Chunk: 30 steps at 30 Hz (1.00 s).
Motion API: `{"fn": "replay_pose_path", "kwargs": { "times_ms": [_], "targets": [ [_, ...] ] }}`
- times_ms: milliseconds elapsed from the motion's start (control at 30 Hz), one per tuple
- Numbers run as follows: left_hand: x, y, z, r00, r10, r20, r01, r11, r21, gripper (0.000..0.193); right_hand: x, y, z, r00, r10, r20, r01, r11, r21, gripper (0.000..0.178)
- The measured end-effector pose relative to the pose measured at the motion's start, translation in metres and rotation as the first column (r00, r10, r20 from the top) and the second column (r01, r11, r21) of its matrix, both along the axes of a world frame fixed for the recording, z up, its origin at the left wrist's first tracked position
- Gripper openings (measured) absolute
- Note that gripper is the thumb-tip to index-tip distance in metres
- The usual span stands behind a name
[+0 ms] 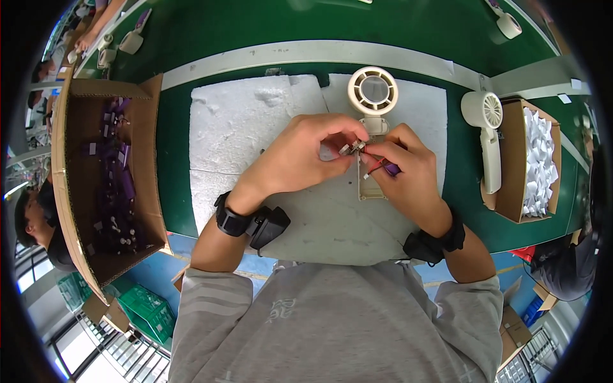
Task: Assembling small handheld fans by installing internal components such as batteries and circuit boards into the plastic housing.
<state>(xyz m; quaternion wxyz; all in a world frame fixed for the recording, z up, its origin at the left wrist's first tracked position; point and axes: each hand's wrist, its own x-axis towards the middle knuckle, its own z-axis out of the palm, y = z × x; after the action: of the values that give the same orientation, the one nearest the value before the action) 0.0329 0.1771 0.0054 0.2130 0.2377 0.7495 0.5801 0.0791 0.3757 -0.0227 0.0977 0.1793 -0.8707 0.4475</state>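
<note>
A cream handheld fan point(373, 90) lies on the white foam pad, its round head away from me and its handle shell point(371, 190) toward me. Over the handle, my left hand point(303, 153) pinches a small circuit board point(352, 148) between thumb and fingertips. My right hand point(407, 167) is closed around a purple battery point(391, 169), mostly hidden by the fingers. Its thumb and forefinger meet at the board's edge. Red and black wires with a small white plug point(366, 176) hang below the fingertips.
An open carton point(156, 115) with purple batteries stands at the left. To the right, another cream fan point(490, 153) leans by a box point(511, 172) of white pieces. The foam pad point(220, 127) covers the green bench; a metal rail point(281, 54) crosses behind it. Other people sit at both sides.
</note>
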Motion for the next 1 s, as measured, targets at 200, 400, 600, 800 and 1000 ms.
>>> {"fn": "replay_pose_path", "kwargs": {
  "times_ms": [200, 400, 600, 800, 1000],
  "targets": [
    [-0.005, -0.008, -0.007, 0.948, -0.030, -0.318, 0.004, 0.997, -0.082, 0.034, 0.001, 0.000, 0.001, 0.999, 0.009, -0.041, -0.006, 0.997, 0.080, 0.017],
    [-0.004, -0.012, -0.002, 0.943, -0.133, -0.306, 0.071, 0.976, -0.206, 0.034, 0.003, -0.001, 0.001, 0.999, -0.008, -0.036, 0.011, 0.996, 0.087, 0.019],
    [0.008, 0.006, -0.004, 0.984, 0.056, -0.168, -0.048, 0.998, 0.047, 0.029, 0.002, -0.002, 0.000, 0.999, -0.011, -0.047, 0.016, 0.996, 0.093, 0.020],
    [0.004, 0.003, -0.007, 0.959, -0.020, -0.281, 0.007, 0.999, -0.049, 0.027, 0.003, -0.003, -0.002, 0.996, -0.022, -0.084, 0.030, 0.995, 0.090, 0.019],
    [0.004, 0.006, -0.012, 0.939, 0.030, -0.344, -0.031, 1.000, 0.005, 0.023, 0.002, 0.002, 0.002, 1.000, 0.012, 0.004, -0.012, 1.000, -0.002, 0.020]
  ]
}}
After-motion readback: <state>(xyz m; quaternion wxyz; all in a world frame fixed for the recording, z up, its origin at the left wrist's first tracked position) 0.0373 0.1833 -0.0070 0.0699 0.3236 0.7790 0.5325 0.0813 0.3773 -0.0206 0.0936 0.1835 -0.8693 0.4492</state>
